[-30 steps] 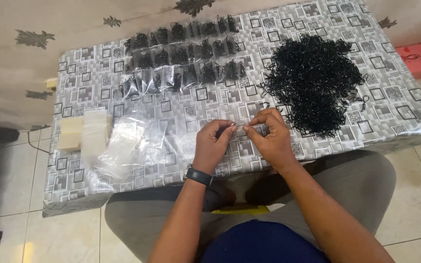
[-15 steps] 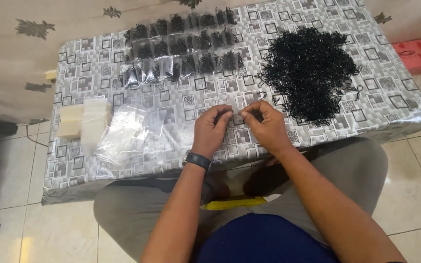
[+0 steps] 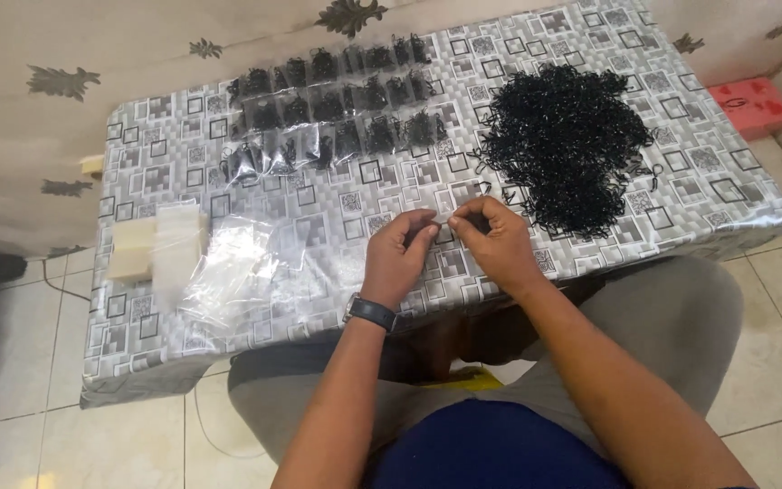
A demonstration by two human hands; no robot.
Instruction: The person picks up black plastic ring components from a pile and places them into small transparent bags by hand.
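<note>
A low table (image 3: 228, 362) covered with a glossy grey cloth printed with square patterns is seen from above, with the person seated at its near edge. Both hands are held together over the near middle of the cloth. The left hand (image 3: 397, 261), with a dark wristwatch (image 3: 372, 313) worn on its wrist, is positioned to the left; the right hand (image 3: 495, 246) is positioned just beside it on the right. The fingertips of both hands are pinched closed toward each other, and a small clear plastic bag (image 3: 443, 222) is gripped between them, just above the cloth. Whether anything is contained in the bag cannot be told.

A large loose heap of small black loops (image 3: 565, 145) is spread on the far right part of the table, just beyond the right hand. Rows of small clear bags filled with black pieces (image 3: 332, 113) are laid out on the far middle part, well apart from the hands. A loose pile of empty clear plastic bags (image 3: 237, 276) is placed on the near left part, left of the left hand. A stack of pale, flat bag packs (image 3: 154, 246) is located further left, touching that pile. A red block (image 3: 753, 104) is seen on the floor at the far right, beside the table.
</note>
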